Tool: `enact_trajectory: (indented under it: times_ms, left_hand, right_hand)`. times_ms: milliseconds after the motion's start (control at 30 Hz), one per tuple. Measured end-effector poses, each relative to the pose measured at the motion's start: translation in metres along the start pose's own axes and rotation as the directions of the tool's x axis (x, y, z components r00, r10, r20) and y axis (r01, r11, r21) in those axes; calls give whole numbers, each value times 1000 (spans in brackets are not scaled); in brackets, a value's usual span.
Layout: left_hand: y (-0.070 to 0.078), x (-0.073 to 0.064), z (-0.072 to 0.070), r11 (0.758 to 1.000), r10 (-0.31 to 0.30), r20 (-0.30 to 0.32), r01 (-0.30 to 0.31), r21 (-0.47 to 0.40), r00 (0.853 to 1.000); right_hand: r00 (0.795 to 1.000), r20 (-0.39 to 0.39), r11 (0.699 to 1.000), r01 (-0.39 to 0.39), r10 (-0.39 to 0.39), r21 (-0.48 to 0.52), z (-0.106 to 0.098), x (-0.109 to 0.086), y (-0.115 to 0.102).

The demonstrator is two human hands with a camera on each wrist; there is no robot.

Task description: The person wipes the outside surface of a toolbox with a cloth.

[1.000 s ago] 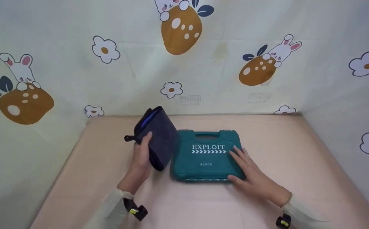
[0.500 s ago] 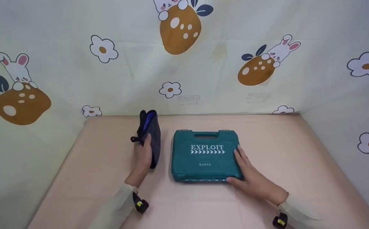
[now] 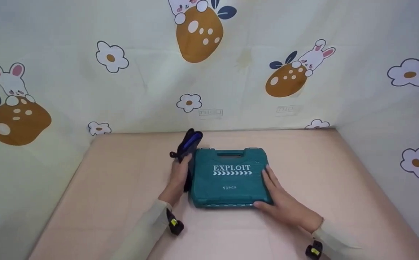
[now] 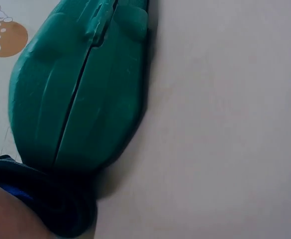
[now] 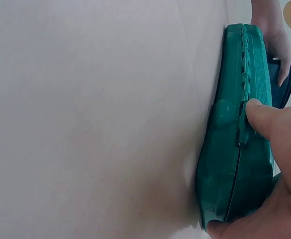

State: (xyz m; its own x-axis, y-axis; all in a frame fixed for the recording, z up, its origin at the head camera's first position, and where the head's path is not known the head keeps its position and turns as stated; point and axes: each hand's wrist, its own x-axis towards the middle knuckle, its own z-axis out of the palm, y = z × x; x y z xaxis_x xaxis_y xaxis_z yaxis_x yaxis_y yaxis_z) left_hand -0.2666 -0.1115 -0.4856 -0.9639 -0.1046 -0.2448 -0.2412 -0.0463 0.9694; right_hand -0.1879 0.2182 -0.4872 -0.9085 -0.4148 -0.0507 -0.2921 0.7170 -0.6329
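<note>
A teal plastic tool case (image 3: 234,196), printed "EXPLOIT", lies flat on the table with its carry handle toward the back wall. My left hand (image 3: 178,177) holds a folded dark blue fabric pouch (image 3: 193,142) on edge along the case's left side, thumb on the near face. A small loop sticks out of the pouch, and its bright blue lining shows at the top. In the left wrist view the pouch (image 4: 60,199) is right at the case's end. My right hand (image 3: 287,202) grips the case's right end, with the thumb (image 5: 262,117) on the front seam.
The table has a pale pink cover (image 3: 122,231). Behind it and on both sides hang light cloth walls (image 3: 148,79) printed with rabbits, flowers and brown fruit. A black strap device (image 3: 175,224) sits on the left wrist, a similar one (image 3: 314,249) on the right.
The pouch first swung upright and away from the case, then came right against its left side with my left hand. My right hand slid from the lid onto the case's right edge.
</note>
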Motion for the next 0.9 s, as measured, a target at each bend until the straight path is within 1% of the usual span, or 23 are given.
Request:
enact_trajectory:
  times_ms: [133, 200, 433, 600, 767, 900]
  left_hand:
    - [-2, 1, 1, 998, -1, 41, -1, 62, 999]
    - [-3, 2, 1, 997, -1, 47, -3, 79, 999]
    - [-4, 3, -3, 997, -17, 69, 12, 74, 997]
    - [-4, -2, -5, 996, -35, 73, 29, 81, 997]
    - [-5, -10, -9, 995, -45, 88, 36, 95, 995]
    - [-6, -16, -10, 995, -40, 94, 31, 96, 995]
  right_hand:
    - [1000, -7, 1000, 11, -11, -11, 1, 0, -2]
    - [1000, -13, 1000, 12, -13, -23, 2, 0, -3]
    - [1000, -26, 999, 11, -12, -40, 6, 0, -2]
    - [1000, -11, 999, -7, 6, -45, 7, 1, -2]
    - [1000, -22, 999, 1, -2, -38, 7, 1, -1]
    - [1000, -26, 999, 8, -9, -36, 7, 1, -2]
